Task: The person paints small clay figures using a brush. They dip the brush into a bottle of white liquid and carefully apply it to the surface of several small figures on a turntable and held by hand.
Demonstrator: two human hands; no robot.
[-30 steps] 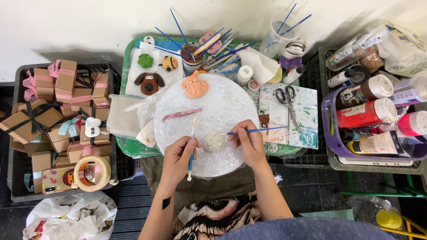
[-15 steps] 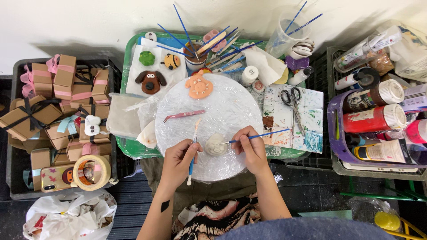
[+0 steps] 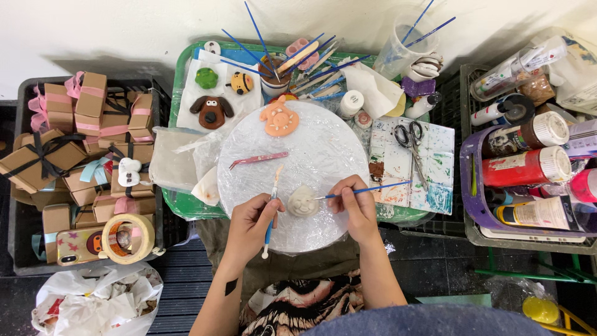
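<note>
A round white board wrapped in clear film [image 3: 311, 149] lies in front of me. On its near part sits a small pale clay face [image 3: 303, 202]. My right hand [image 3: 351, 205] grips a thin blue paintbrush [image 3: 373, 188] whose tip touches the face. My left hand [image 3: 252, 224] holds a second brush [image 3: 272, 202] with a blue handle, its bristles pointing away from me, just left of the face. An orange clay pig figure [image 3: 279, 119] and pink tweezers [image 3: 258, 160] also rest on the board.
A green tray [image 3: 180, 205] under the board carries clay animals [image 3: 211, 110], a cup of brushes [image 3: 273, 78], scissors [image 3: 411, 140] and a stained palette [image 3: 435, 180]. Paint bottles [image 3: 528, 165] fill crates on the right. Ribboned small boxes [image 3: 81, 134], tape [image 3: 129, 238] and a phone [image 3: 81, 242] lie left.
The pale clay face now sits between my hands with the right brush tip on it. My hands stay in almost the same place.
</note>
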